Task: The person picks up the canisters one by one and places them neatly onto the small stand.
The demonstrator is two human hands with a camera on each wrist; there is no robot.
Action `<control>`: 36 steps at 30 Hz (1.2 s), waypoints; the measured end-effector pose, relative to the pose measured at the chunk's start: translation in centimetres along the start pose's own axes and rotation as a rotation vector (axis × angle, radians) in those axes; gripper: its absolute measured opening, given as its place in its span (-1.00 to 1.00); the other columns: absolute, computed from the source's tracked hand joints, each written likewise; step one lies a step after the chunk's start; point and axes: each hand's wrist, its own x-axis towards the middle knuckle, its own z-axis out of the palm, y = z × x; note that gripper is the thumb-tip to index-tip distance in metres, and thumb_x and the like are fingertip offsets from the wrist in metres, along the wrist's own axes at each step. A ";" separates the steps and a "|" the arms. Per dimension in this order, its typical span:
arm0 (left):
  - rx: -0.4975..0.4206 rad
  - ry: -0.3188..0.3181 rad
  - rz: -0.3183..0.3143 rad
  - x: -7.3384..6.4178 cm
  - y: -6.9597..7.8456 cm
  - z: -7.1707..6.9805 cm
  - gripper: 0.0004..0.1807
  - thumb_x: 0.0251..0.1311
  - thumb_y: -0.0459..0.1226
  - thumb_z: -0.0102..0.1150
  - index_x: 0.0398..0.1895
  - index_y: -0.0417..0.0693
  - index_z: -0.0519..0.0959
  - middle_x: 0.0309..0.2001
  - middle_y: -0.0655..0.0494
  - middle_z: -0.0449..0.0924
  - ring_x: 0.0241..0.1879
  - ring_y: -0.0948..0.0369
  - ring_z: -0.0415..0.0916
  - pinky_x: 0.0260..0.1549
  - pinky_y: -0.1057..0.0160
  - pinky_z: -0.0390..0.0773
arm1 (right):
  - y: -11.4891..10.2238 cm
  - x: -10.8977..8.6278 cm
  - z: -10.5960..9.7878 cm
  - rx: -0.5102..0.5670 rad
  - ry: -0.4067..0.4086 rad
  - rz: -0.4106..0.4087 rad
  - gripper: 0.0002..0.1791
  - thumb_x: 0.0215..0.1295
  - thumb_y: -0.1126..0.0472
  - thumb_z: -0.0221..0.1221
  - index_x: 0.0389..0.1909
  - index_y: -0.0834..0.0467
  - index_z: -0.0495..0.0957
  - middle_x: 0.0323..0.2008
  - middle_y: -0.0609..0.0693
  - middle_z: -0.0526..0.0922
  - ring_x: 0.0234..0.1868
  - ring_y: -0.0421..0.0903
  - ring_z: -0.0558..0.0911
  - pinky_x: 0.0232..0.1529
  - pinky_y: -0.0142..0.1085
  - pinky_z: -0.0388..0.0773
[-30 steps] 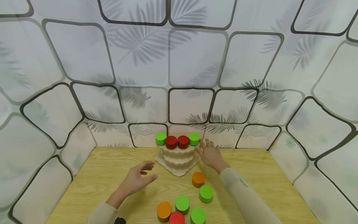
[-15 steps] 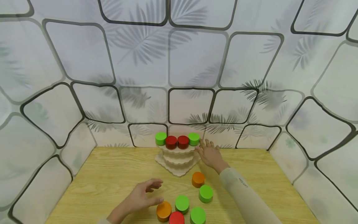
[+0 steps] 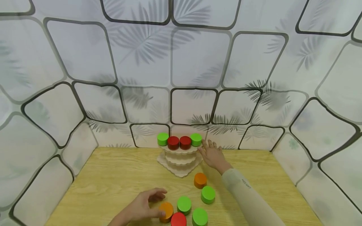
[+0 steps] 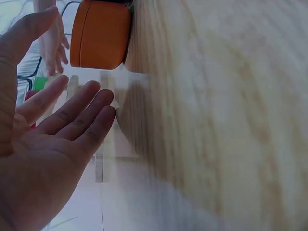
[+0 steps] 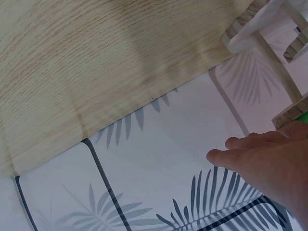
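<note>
My left hand (image 3: 141, 205) is low over the table, its thumb in front of an orange cylinder block (image 3: 168, 207). In the left wrist view the fingers (image 4: 79, 118) are extended and a gap separates them from the orange block (image 4: 103, 34). At the back, my right hand (image 3: 214, 157) lies with outstretched fingers by the top right of a tiered wooden stand (image 3: 180, 161); whether it touches is unclear. The top tier bears two dark red blocks (image 3: 173, 142) between a left green block (image 3: 162, 139) and a right green block (image 3: 196, 139).
A red block (image 3: 178, 219) and a green block (image 3: 184, 204) are beside the orange one. Further right are another green block (image 3: 200, 216), a green block (image 3: 208, 194) and a second orange block (image 3: 200, 180). A patterned curtain (image 3: 193, 106) surrounds the wooden table (image 3: 113, 169).
My left hand has come down and toward the near orange block, from beside the stand's lower left. The right hand stays by the stand, and the blocks keep their places.
</note>
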 end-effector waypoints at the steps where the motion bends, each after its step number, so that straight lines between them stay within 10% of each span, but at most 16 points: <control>1: 0.005 -0.005 -0.006 -0.1 0.0 0.0 -0.32 0.24 -0.16 0.51 0.39 -0.19 0.51 0.17 -0.13 0.69 0.15 0.11 0.66 0.18 0.30 0.61 | 0.0 0.0 0.0 -0.002 0.000 0.000 -0.25 0.73 -0.20 -0.28 0.67 0.19 0.09 0.62 0.42 0.11 0.59 0.49 0.14 0.48 0.53 0.03; 36: 0.077 -0.054 -0.153 -0.5 0.1 0.5 -0.38 0.09 -0.03 0.61 0.26 0.31 0.62 0.22 0.36 0.65 0.26 0.30 0.51 0.27 0.38 0.43 | -0.1 0.1 -0.3 0.004 -0.009 0.007 -0.24 0.73 -0.22 -0.30 0.69 0.18 0.03 0.62 0.43 0.09 0.60 0.49 0.13 0.49 0.51 0.04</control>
